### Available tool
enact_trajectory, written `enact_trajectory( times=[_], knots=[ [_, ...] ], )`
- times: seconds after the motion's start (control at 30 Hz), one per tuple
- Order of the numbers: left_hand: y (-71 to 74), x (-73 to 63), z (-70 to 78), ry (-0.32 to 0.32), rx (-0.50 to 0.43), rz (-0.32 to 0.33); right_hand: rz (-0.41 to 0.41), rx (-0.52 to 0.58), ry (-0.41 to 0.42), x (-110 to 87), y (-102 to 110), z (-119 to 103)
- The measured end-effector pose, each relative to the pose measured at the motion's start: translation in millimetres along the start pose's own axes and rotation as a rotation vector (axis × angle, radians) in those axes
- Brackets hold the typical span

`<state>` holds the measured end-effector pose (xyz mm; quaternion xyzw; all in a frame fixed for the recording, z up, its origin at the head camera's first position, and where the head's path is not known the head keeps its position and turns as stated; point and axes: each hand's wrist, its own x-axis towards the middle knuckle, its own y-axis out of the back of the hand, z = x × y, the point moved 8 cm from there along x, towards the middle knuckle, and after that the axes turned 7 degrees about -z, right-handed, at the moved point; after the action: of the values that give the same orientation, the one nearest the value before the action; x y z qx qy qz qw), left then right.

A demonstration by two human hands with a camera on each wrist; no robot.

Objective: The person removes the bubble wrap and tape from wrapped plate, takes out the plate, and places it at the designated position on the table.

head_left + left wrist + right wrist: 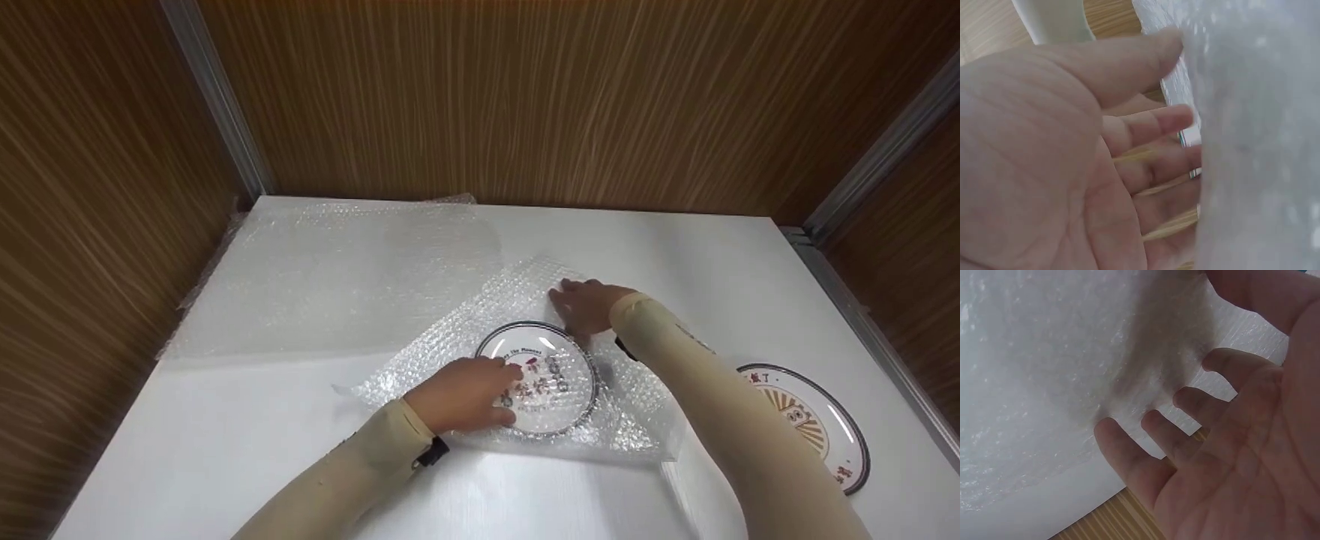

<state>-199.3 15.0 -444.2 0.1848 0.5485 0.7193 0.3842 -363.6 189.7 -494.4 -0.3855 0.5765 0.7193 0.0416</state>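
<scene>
A round white plate (555, 349) with a dark rim and red and black print lies on a sheet of bubble wrap (442, 337). Part of the clear wrap is folded over the plate's lower right. My left hand (466, 394) rests at the plate's left side, its fingers loosely extended over the print. In the left wrist view, the fingertips (1176, 119) meet the wrap. Beyond the plate's upper right edge, my right hand (589, 304) touches the sheet. Its fingers (1120, 447) are spread against the wrap in the right wrist view.
A second printed plate (847, 427) lies at the right, partly hidden behind my right sleeve. More bubble wrap (322, 277) is spread over the back left of the white table (247, 442). Wood-grain panels (510, 105) stand around the table's back and sides.
</scene>
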Motion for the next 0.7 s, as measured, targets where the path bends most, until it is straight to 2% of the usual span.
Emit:
enact_trajectory(
  times=[0.1, 0.2, 0.27, 0.3, 0.37, 0.47, 0.53, 0.6, 0.7],
  knots=[
    [0.7, -0.4, 0.5, -0.011, -0.025, -0.019, 0.022, 0.01, 0.008, -2.7, 2, -2],
    [8.3, -5.1, -1.3, -0.029, -0.043, -0.007, 0.036, 0.016, 0.014, -5.7, 5, -4],
    [15.9, -14.0, -8.9, -0.007, -0.056, 0.024, 0.025, 0.019, 0.01, -5.9, 5, -6],
    [20.3, -19.4, -15.4, 0.023, -0.062, 0.046, 0.019, 0.009, 0.009, -5.7, 5, -7],
    [29.4, -31.7, -32.5, 0.127, -0.064, 0.088, 0.012, 0.004, 0.006, -6.0, 5, -8],
    [37.0, -52.5, -64.9, 0.348, -0.05, 0.122, 0.002, 0.011, -0.005, -7.4, 5, -7],
    [36.2, -66.2, -86.3, 0.497, -0.036, 0.094, -0.003, 0.023, -0.009, -7.7, 5, -5],
    [32.2, -77.6, -103.9, 0.602, -0.029, 0.047, -0.009, 0.034, -0.019, -7.3, 5, -3],
    [24.5, -88.4, -121.7, 0.662, -0.052, -0.032, -0.005, 0.044, -0.026, -5.5, 4, 1]
  ],
)
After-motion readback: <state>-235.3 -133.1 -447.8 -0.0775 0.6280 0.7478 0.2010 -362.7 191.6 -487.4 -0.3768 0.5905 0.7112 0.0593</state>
